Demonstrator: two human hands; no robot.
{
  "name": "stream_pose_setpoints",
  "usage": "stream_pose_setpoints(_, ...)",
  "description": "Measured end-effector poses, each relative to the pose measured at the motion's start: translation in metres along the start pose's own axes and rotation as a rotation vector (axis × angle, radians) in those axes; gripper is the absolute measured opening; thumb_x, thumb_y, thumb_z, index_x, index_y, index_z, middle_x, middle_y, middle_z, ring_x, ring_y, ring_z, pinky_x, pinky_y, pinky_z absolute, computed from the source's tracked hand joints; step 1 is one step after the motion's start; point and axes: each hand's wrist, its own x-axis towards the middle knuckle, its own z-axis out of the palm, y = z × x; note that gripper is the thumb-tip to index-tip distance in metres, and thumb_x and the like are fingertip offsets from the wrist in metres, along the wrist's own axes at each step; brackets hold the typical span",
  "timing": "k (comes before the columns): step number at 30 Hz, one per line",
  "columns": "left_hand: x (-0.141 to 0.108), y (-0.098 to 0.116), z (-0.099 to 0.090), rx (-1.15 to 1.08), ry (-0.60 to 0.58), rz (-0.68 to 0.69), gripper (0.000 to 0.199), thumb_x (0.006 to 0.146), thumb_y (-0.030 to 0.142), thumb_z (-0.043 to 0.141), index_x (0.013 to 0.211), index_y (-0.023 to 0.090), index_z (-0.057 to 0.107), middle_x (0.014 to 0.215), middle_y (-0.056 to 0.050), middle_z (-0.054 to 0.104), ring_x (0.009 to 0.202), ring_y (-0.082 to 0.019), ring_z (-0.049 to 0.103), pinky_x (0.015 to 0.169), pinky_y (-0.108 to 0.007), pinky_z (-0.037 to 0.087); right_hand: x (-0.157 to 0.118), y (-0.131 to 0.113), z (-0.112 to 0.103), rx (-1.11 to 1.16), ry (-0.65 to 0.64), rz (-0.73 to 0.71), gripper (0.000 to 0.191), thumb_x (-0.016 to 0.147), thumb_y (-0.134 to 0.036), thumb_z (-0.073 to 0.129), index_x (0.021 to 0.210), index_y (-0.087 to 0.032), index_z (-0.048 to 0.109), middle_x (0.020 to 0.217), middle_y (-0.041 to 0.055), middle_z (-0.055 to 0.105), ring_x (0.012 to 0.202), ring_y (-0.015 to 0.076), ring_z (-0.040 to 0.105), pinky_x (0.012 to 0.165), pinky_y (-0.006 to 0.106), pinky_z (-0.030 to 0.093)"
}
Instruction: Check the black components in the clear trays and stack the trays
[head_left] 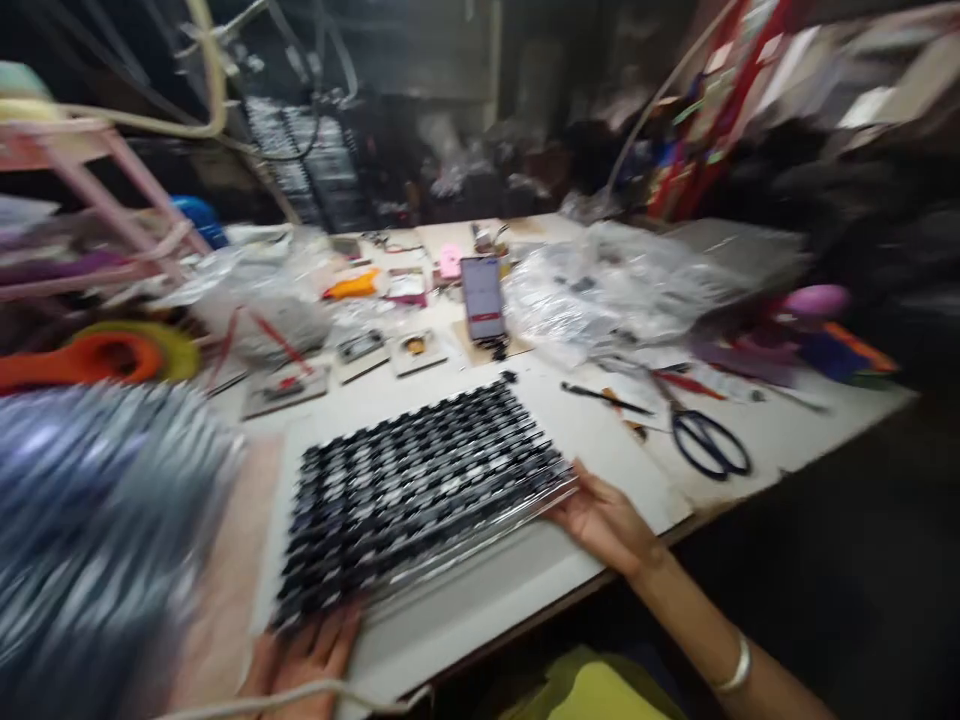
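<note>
So you've got the tray [480, 538] right in front of you on the white surface [585, 425], and I'd call this the handling step: getting it held and squared up by its edges. Taking the tray as the middle of the clock, your right hand [604, 520] sits at 3 with its grip closed on the rim, thumb on top. Your left hand [307, 650] is around 7, fingers at the near corner, but I can't tell if that grip actually closes or just supports it. Also can't tell if the tray sits flat or is slightly raised. My guess is the next move calls for both hands at an even height, because the tray is loaded with rows of small dark pieces and a tilt could slide them around. Too blurry to say what they are. Other containers: the blurred stack [112, 560] of ridged clear plastic toward 9 looks like more trays, contents unclear. The right plastic bag [615, 280] at 2 shows a few dark bits, and I can't read what's in the left plastic bag [262, 290] between 10 and 11. Scissors [709, 442] lie near 3, beyond your right hand.
</note>
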Motion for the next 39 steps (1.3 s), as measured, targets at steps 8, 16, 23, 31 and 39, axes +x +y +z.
stream_pose_setpoints(8, -0.026, -0.003, 0.021, -0.29, 0.014, 0.07, 0.038, 0.094, 0.015, 0.031, 0.099, 0.018, 0.068, 0.093, -0.009, 0.072, 0.092, -0.022, 0.066, 0.089, -0.047, 0.051, -0.003, -0.005, 0.002, -0.137, 0.158, 0.034, 0.033, 0.099, -0.031, 0.034, 0.107, -0.028, 0.065, 0.118, 0.0002, 0.063, 0.11, 0.0155, 0.057, 0.092, 0.037, 0.051)
stream_pose_setpoints(16, -0.03, -0.006, 0.018, -0.344, -0.01, 0.081, 0.033, 0.094, 0.017, 0.035, 0.104, 0.018, 0.067, 0.095, -0.008, 0.072, 0.097, -0.023, 0.065, 0.092, -0.047, 0.049, -0.005, -0.003, 0.007, -0.279, 0.204, -0.001, 0.035, 0.098, -0.034, 0.035, 0.09, -0.031, 0.069, 0.12, -0.0031, 0.062, 0.116, 0.0199, 0.054, 0.095, 0.045, 0.05)
stream_pose_setpoints(23, -0.032, -0.005, 0.019, -0.338, -0.047, 0.086, 0.033, 0.095, 0.02, 0.036, 0.089, 0.015, 0.069, 0.093, -0.009, 0.072, 0.097, -0.022, 0.065, 0.094, -0.045, 0.048, -0.006, -0.004, 0.006, -0.363, 0.253, 0.001, 0.036, 0.097, -0.033, 0.034, 0.089, -0.03, 0.069, 0.112, -0.0001, 0.066, 0.116, 0.0204, 0.053, 0.098, 0.045, 0.047)
stream_pose_setpoints(31, -0.035, 0.0, 0.019, -0.295, -0.039, 0.049, 0.037, 0.095, 0.022, 0.036, 0.077, 0.012, 0.068, 0.091, -0.01, 0.073, 0.097, -0.022, 0.066, 0.093, -0.041, 0.049, -0.011, -0.019, 0.003, -0.454, 0.177, 0.116, 0.025, 0.092, -0.033, 0.044, 0.096, -0.026, 0.068, 0.104, 0.0063, 0.069, 0.115, 0.0266, 0.054, 0.097, 0.051, 0.046)
stream_pose_setpoints(39, -0.038, 0.004, 0.018, -0.148, -0.072, 0.016, 0.031, 0.092, 0.032, 0.042, 0.089, 0.015, 0.068, 0.091, -0.012, 0.073, 0.097, -0.029, 0.066, 0.095, -0.05, 0.046, -0.011, -0.02, -0.006, -0.511, 0.109, 0.064, 0.02, 0.09, -0.034, 0.052, 0.087, -0.023, 0.069, 0.098, 0.0077, 0.07, 0.1, 0.0266, 0.063, 0.089, 0.049, 0.052)
